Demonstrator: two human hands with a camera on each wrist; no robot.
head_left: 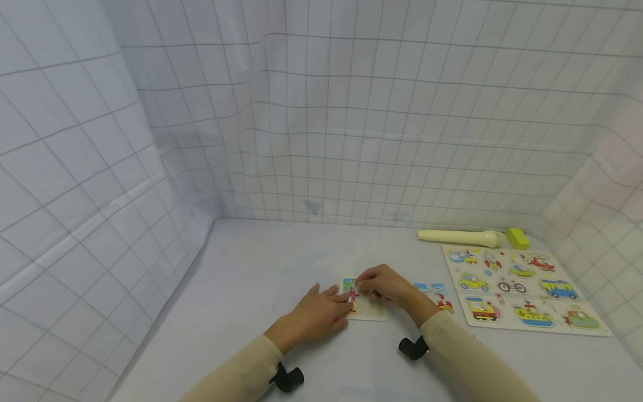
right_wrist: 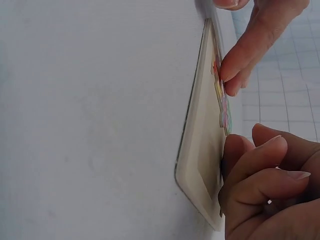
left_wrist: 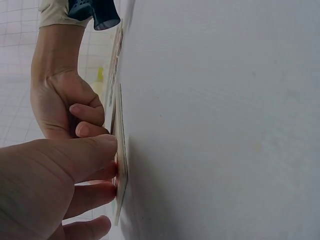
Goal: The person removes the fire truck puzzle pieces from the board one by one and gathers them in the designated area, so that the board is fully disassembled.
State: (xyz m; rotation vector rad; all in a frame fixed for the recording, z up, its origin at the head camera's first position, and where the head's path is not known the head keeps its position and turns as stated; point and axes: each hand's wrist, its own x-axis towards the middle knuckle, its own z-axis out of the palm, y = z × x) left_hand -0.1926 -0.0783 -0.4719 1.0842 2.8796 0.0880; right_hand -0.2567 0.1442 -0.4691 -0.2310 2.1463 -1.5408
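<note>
A small wooden jigsaw tray (head_left: 369, 319) lies on the table between the hands, its right part bare. Colourful puzzle pieces (head_left: 351, 300) fill its left part. My left hand (head_left: 321, 314) spreads over the tray's left side, fingertips resting on the pieces and thumb by the near edge. Over the tray's upper middle, my right hand (head_left: 384, 283) has its fingers bent together, tips right at the edge of the pieces. I cannot tell whether a piece is between those fingertips. In the right wrist view, curled right fingers (right_wrist: 260, 170) sit low over the bare tray.
More loose puzzle pieces (head_left: 442, 301) lie right of the right wrist. Beyond them is a large vehicle picture board (head_left: 502, 301). A cream microphone-shaped object (head_left: 457, 238) and a yellow block (head_left: 517, 238) lie behind it. White gridded sheets (head_left: 351, 111) surround the table.
</note>
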